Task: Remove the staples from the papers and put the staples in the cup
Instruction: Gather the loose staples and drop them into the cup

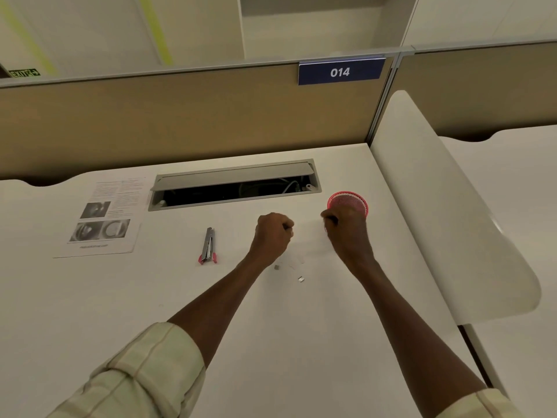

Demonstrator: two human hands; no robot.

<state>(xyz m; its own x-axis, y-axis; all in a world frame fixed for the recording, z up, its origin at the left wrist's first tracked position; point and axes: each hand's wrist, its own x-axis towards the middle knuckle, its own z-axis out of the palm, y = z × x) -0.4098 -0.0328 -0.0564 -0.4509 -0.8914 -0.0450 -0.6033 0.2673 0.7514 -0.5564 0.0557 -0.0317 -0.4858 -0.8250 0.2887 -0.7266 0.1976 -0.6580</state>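
Note:
A red mesh cup (349, 202) stands on the white desk (271, 327) at the right. My right hand (346, 229) is curled into a fist just in front of the cup, touching or hiding its near wall. My left hand (272, 235) is also curled shut, a little to the left of it. What either fist holds is hidden. Two small loose staples (300, 278) lie on the desk between my forearms. A printed paper (102, 218) with pictures lies flat at the left. A staple remover with pink tips (208, 246) lies between the paper and my left hand.
An open cable tray (235, 188) is sunk into the desk behind my hands. A tan partition with a blue "014" sign (340, 72) closes off the back. A white curved divider (446, 200) bounds the desk on the right.

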